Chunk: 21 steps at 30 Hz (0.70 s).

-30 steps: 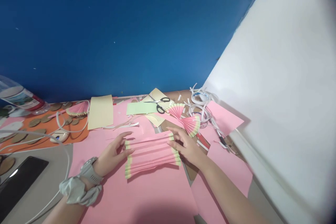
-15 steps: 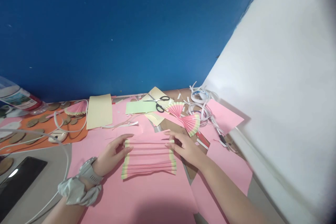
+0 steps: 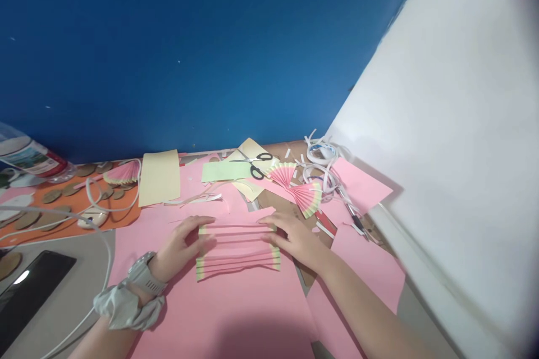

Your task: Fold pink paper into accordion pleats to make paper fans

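Note:
A pleated pink paper strip with yellow-green side edges lies across a large pink sheet. My left hand grips its left edge between thumb and fingers. At the opposite edge, my right hand pinches the pleats the same way. The lower folds are pressed closer together than the upper ones. Beyond my right hand rests a finished-looking pleated paper bow, pink with yellow-green ends. Black-handled scissors lie open on a green paper strip.
At left are a phone, a white cable, an orange sheet with brown discs, a folded paper fan and a bottle. Tape rolls, a pen and pink sheets lie right, beside a white wall.
The pleats have drawn closer together, so the strip is shorter from top to bottom. My fingers have shifted slightly along its edges, both hands still holding it.

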Each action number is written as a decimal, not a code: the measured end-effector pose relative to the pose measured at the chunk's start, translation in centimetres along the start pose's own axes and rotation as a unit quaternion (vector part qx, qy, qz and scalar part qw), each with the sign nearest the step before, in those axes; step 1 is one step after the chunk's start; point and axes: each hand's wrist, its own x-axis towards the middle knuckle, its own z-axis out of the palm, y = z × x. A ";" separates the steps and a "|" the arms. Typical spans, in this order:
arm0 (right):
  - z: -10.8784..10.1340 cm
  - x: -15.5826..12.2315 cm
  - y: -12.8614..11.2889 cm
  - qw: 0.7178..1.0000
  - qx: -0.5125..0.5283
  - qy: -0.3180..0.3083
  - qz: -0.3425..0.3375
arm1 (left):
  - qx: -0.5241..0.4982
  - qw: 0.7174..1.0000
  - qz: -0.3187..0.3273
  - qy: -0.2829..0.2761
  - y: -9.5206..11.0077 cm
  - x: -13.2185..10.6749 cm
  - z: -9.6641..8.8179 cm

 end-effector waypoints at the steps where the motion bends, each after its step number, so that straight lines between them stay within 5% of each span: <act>1: 0.0 0.1 0.0 1.000 -0.005 0.000 -0.004 | 0.014 1.000 0.013 -0.011 0.1 0.0 0.0; 8: 0.1 0.1 0.0 0.999 -0.048 0.008 -0.013 | 0.108 0.989 0.059 -0.083 0.4 0.2 0.2; 21: -0.2 0.0 -0.3 0.990 -0.134 -0.027 -0.037 | 0.156 0.979 0.092 -0.092 0.3 0.3 0.3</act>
